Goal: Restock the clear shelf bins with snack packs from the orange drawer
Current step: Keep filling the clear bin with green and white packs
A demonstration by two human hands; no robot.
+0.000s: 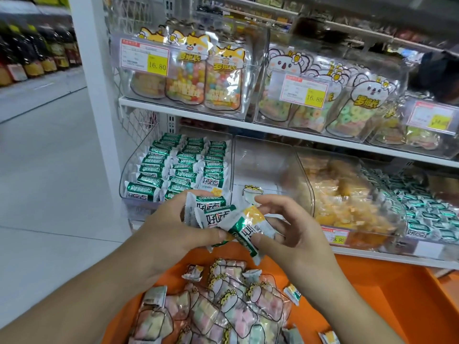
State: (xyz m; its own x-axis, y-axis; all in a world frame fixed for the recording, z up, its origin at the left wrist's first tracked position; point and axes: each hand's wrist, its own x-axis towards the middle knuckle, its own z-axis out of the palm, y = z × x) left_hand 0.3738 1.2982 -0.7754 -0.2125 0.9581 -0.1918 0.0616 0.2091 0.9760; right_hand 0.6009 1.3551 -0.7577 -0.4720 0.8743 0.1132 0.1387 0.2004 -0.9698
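Green and white snack packs [211, 214] sat bunched in our left hand [173, 229], and our right hand [293, 234] pinched one of them. We held them over the orange drawer [372, 294], just near the clear bin [139, 170] on the left, full of the same packs.

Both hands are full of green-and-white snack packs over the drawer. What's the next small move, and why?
Probably lift the packs forward into the clear bin at lower left. The left hand and right hand both grip packs whose green-and-white wrappers match the rows in that bin, which sits just beyond the hands. The orange drawer below holds only a few loose packs of that kind.
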